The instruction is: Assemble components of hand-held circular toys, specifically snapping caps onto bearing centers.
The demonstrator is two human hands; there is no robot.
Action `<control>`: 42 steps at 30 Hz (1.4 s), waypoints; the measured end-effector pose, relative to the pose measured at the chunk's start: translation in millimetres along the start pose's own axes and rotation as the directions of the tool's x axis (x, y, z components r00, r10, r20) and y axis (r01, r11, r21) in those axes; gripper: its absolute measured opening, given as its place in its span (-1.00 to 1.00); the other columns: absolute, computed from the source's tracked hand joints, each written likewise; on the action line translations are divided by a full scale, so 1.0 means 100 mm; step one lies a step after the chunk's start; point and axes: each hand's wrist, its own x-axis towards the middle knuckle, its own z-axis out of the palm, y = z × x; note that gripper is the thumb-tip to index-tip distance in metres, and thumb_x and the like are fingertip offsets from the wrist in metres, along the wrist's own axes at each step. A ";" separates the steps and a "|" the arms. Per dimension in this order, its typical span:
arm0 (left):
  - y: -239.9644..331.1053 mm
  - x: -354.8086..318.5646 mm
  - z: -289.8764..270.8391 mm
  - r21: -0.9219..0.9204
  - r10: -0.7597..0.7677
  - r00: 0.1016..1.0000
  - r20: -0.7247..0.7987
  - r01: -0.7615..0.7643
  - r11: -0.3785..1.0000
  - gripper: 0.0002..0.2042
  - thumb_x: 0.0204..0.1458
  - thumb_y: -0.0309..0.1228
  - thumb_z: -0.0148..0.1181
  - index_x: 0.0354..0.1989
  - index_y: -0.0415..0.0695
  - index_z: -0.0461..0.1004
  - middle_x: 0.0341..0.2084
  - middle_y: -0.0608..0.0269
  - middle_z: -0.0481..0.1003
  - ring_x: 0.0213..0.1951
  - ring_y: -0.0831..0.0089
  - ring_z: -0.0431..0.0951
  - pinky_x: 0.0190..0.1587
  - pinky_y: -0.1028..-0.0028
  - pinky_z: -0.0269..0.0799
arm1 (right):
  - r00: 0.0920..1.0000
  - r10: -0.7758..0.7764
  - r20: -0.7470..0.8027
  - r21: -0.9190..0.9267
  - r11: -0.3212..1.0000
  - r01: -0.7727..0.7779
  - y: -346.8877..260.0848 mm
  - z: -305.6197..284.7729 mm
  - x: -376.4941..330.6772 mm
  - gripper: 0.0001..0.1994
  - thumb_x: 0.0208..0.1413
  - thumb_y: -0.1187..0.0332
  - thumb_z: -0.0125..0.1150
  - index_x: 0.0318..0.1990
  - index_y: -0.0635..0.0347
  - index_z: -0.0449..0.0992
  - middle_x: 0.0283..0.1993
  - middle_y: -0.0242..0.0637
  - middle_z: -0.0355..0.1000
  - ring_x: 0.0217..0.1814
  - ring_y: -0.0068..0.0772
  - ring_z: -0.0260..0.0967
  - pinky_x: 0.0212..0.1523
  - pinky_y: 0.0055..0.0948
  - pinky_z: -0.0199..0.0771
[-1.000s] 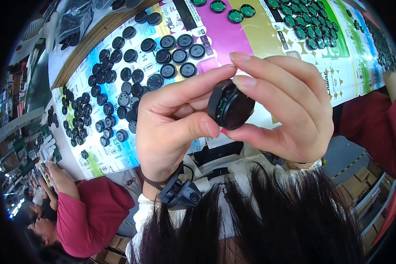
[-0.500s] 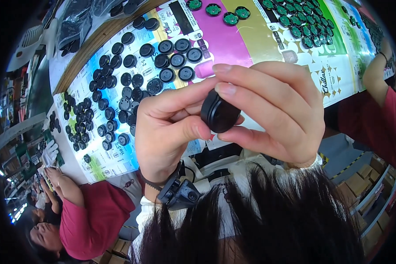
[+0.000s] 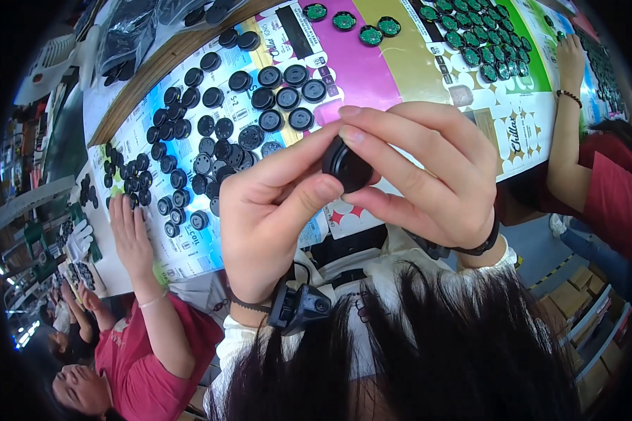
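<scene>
Both hands pinch one round black plastic casing between them, held tilted above the near part of the table. My left hand grips its left side with thumb and forefinger. On its right side, my right hand presses with the thumb below and fingertips on top. A stepped, ridged rim shows at the casing's left side. Beyond my left hand lie many loose black round casings, some with small holes in their faces. Round green circuit boards in black rings lie farther off.
A colourful printed sheet covers the table, and a wooden strip edges it at far left. More green boards cluster at far right. A co-worker's hand reaches in at left, another's forearm at right. Plastic bags lie beyond the strip.
The casing has turned slightly and shifted a little between my fingers. The left co-worker's hand has come onto the table's edge, and the right co-worker's arm has stretched farther over the table.
</scene>
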 end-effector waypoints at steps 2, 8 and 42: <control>0.01 -0.03 0.01 0.158 0.001 1.000 -0.028 0.003 0.987 -0.66 -0.08 -0.59 0.05 -0.08 -0.38 0.27 -0.33 0.13 0.43 -0.37 0.54 0.44 -0.29 0.64 0.34 | 1.000 -0.020 -0.010 -0.023 1.000 0.020 0.02 0.05 -0.03 -0.56 -0.39 0.32 0.28 -0.22 0.26 0.43 -0.21 -0.24 0.39 -0.30 -0.31 0.31 -0.34 -0.49 0.35; -0.06 -0.03 0.10 0.213 0.087 0.992 -0.093 -0.066 0.975 -0.78 -0.07 -0.66 -0.05 -0.19 -0.38 0.33 -0.38 0.19 0.43 -0.39 0.54 0.43 -0.30 0.65 0.33 | 0.998 -0.054 -0.022 0.038 0.998 0.055 0.00 0.11 0.00 -0.59 -0.29 0.36 0.25 -0.19 0.32 0.39 -0.21 -0.20 0.38 -0.28 -0.31 0.31 -0.27 -0.49 0.35; -0.29 0.33 -1.95 0.888 0.377 0.924 0.060 0.123 -0.444 -0.60 -0.10 -0.50 -0.05 0.01 -0.13 0.21 0.00 -0.14 0.16 0.00 0.06 0.23 -0.03 0.37 0.23 | 0.817 0.003 0.577 0.281 0.938 -0.201 -0.62 1.39 -0.06 -0.74 -0.29 0.42 0.14 -0.35 0.24 0.34 -0.30 -0.25 0.26 -0.24 -0.28 0.24 -0.31 -0.38 0.31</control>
